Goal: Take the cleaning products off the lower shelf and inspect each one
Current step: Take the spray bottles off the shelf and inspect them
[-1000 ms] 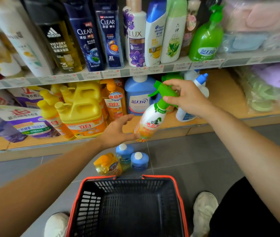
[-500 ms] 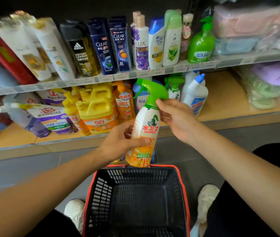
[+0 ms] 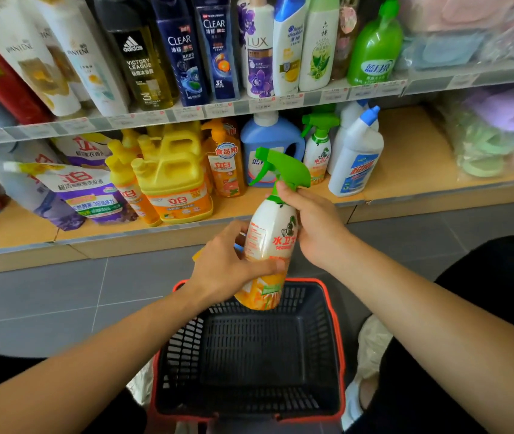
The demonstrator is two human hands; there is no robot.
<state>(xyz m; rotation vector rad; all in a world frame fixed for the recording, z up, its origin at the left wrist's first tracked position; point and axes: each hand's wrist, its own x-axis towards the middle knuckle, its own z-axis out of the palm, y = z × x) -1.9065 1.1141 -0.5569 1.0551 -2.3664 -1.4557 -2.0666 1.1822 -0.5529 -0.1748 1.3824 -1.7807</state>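
**Spray btl in both hands, over basket**

Person is holding a trigger spray bottle (image 3: 270, 245) (white/orange body, green trigger head) in the air in front of the lower shelf (image 3: 412, 158), its base hanging just above the far rim of the shopping basket (image 3: 249, 355). The btl is tilting slightly, head pointing left.

The left hand (image 3: 227, 270) is gripping the lower body, fingers curling round the back w/ the thumb lying across the label. The right hand (image 3: 315, 227) is gripping the neck just under the trigger, fingers wrapping round it.

On the lower shelf behind, L to R: refill pouches (image 3: 89, 192), yellow detergent jugs (image 3: 171, 183), an orange pump bottle (image 3: 226, 164), a blue detergent jug (image 3: 268, 142), a second green-trigger spray bottle (image 3: 320, 151) and white toilet-cleaner bottles (image 3: 356, 158) w/ blue caps. All are standing toward the shelf's front edge.
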